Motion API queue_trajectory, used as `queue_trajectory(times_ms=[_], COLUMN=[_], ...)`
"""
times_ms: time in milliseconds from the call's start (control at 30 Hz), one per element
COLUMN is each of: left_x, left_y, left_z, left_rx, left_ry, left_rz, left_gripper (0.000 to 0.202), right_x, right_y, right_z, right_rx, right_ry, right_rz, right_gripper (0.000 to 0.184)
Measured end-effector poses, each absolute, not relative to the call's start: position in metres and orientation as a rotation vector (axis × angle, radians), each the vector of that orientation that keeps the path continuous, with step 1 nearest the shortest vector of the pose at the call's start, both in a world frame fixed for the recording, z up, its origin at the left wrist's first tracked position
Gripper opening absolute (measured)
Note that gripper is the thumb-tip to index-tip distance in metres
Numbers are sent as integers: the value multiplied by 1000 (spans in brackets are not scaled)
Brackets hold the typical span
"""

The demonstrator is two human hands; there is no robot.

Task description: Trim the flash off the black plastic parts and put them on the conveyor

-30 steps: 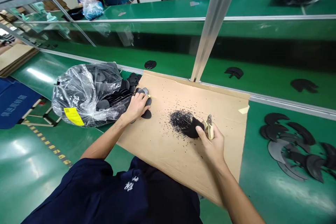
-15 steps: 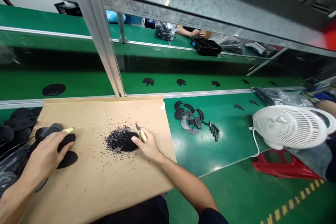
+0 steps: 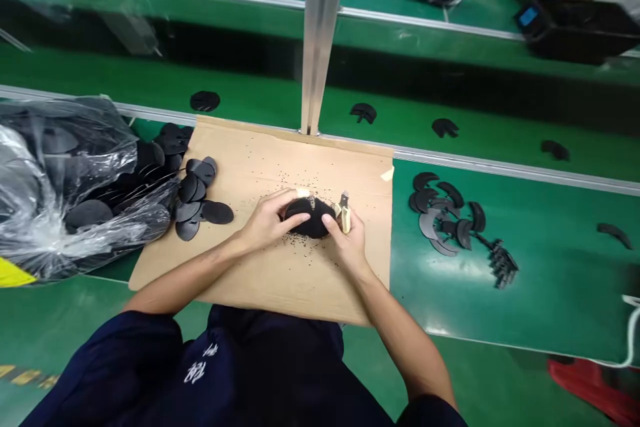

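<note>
Black pad (image 3: 313, 217) pinned against the cardboard (image 3: 260, 160) by the left hand (image 3: 273, 223), fingers pressed together over it to steady it, while the right hand (image 3: 347, 240) pinches small snips (image 3: 345, 215) alongside!

Moved off the stack of black pieces (image 3: 196, 190) and across to the middle of the cardboard sheet (image 3: 345, 167): the left hand (image 3: 270, 221), now cupped over the rounded black piece (image 3: 311, 219) opposite the right hand (image 3: 347, 240). Gone from around that piece: the dense heap of black granules, with only scattered specks (image 3: 300, 240) in its place.
</note>
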State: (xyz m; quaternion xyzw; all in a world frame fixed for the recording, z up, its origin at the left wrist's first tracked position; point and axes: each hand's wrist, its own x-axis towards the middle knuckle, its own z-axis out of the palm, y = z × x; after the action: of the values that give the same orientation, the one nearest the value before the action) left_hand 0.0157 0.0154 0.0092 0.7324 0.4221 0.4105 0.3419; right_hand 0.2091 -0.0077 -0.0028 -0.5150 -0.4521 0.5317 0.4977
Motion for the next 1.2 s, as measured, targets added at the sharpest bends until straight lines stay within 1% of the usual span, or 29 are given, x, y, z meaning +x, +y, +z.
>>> queue_trajectory(times_ms=[233, 400, 733, 967, 1100, 1200], left_x=[22, 30, 33, 26, 24, 24], left_y=[11, 7, 8, 9, 7, 6], left_z=[5, -3, -10, -7, -8, -6], left_rx=[2127, 2133, 2105, 2146, 2226, 2143], left_ry=[1174, 1233, 1066, 1043, 963, 1004], left_rz=[1180, 1130, 1000, 993, 993, 1083], left_gripper=[38, 34, 40, 38, 36, 37], right_x=[209, 209, 207, 212, 218, 219], right_y=[-9, -9, -10, -7, -4, -6], right_z=[-3, -4, -7, -5, -2, -1], right_rx=[-1266, -1269, -1278, -1289, -1301, -1293], right_ry=[-1106, -1116, -1098, -1168, -1277, -1337], right_rz=[1289, 1274, 1267, 1305, 1305, 1241], right_gripper=[43, 43, 44, 49, 43, 37])
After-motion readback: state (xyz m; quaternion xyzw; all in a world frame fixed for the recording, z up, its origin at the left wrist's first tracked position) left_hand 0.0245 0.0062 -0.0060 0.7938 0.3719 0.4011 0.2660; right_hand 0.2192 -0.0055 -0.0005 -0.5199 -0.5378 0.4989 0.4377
